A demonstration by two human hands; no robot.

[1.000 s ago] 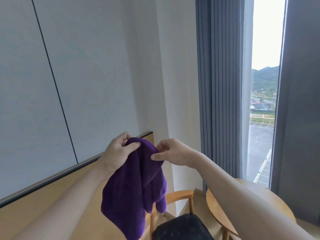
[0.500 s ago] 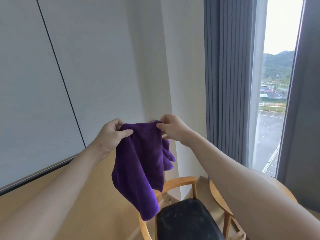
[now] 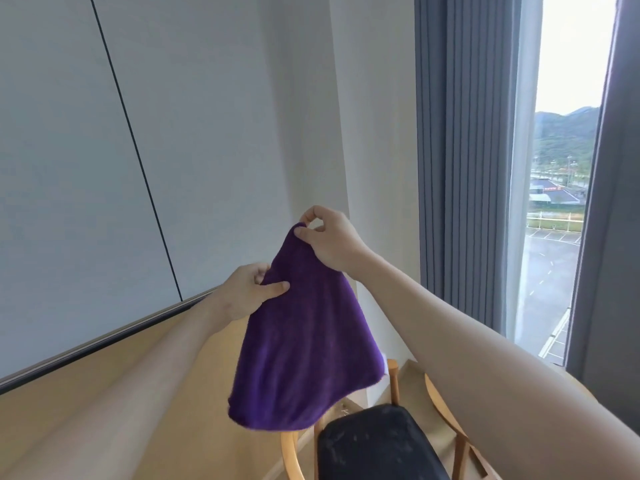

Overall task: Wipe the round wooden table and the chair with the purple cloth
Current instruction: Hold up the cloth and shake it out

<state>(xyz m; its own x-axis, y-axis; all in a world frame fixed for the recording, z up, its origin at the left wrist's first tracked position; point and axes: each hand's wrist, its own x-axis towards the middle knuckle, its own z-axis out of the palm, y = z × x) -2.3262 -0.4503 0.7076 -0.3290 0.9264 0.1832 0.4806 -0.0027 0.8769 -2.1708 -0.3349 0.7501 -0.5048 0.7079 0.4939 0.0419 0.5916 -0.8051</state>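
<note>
A purple cloth (image 3: pixel 304 341) is held up in mid-air by two bare hands, in front of a pale wall (image 3: pixel 190 133). Its top corner is pinched between thumb and fingertips of the right hand (image 3: pixel 332 239), which is raised higher. Its left edge, lower down, is gripped by the left hand (image 3: pixel 247 292), with the thumb pressed over the fabric and the fingers curled behind it. The cloth hangs down in a wide, loose drape, touching nothing else.

Below the cloth, a chair (image 3: pixel 377 445) with a black padded seat and a light wooden frame is seen at the bottom edge of the view; part of its curved back is hidden behind the hanging cloth. To the right of the chair, only a curved strip of the round wooden table (image 3: pixel 438 398) can be made out, since most of it is covered by the right forearm.

A wood-toned panel (image 3: pixel 86 410) topped by a dark rail runs along the lower wall on the left. Grey curtains (image 3: pixel 464 150) frame a tall window (image 3: pixel 561 202) on the right, through which hills, buildings and a wet car park are visible.
</note>
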